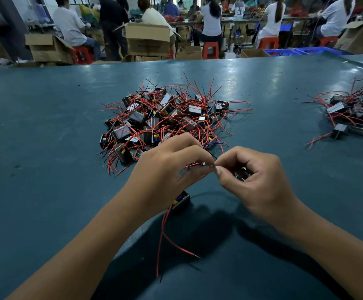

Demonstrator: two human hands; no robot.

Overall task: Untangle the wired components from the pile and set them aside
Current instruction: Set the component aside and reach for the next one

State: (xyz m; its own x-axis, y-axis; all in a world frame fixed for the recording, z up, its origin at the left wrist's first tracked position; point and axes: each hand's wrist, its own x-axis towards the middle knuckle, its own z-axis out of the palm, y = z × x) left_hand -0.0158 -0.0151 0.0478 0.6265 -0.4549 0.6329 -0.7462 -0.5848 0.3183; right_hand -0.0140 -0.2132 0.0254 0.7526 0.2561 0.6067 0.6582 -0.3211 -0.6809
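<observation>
A tangled pile of small black box components with red and black wires lies at the middle of the dark teal table. Just in front of it my left hand and my right hand meet, fingertips pinching thin wires between them. A black component hangs under my left palm, and its red wires trail down toward me. Another small component shows inside my curled right hand. Most of both components is hidden by the fingers.
A second, smaller heap of the same wired components lies at the right edge of the table. Beyond the far table edge sit cardboard boxes, red stools, a blue crate and several seated people.
</observation>
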